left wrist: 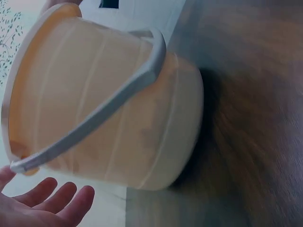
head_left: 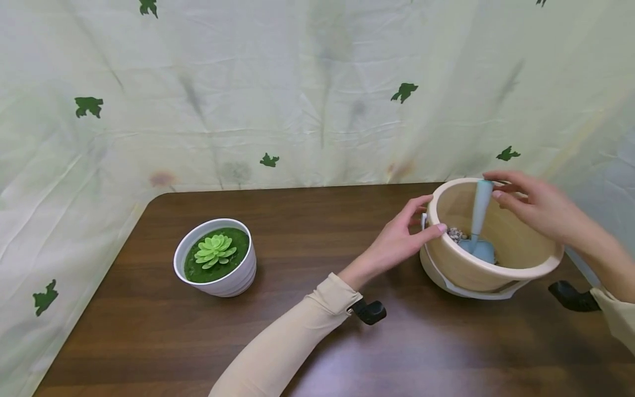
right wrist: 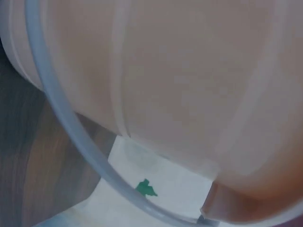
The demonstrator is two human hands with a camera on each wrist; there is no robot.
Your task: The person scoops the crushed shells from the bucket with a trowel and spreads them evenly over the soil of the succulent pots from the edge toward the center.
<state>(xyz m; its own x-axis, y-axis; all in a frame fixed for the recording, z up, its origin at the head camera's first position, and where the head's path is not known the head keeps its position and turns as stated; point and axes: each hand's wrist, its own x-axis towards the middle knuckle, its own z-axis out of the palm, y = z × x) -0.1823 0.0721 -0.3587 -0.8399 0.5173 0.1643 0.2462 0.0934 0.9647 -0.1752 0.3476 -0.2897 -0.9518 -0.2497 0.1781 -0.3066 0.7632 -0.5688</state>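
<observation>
A beige bucket [head_left: 463, 273] with a pale grey carrying handle [left wrist: 113, 104] stands at the right of the table. My left hand [head_left: 397, 237] touches its left rim with the thumb and index finger, and the other fingers lie loosely apart outside the wall in the left wrist view. Inside the bucket is a light blue hand shovel [head_left: 480, 212], its grip pointing up and its blade low beside some small pebbles [head_left: 455, 235]. Over the far right rim, my right hand [head_left: 538, 204] has curled fingers and thumb at the top of the shovel's grip. The right wrist view shows only the bucket's outside.
A white ribbed pot [head_left: 230, 281] with a green succulent [head_left: 215, 251] stands on the left of the brown wooden table [head_left: 317, 220]. A pale curtain with green leaf shapes [head_left: 404, 92] hangs behind and at the sides.
</observation>
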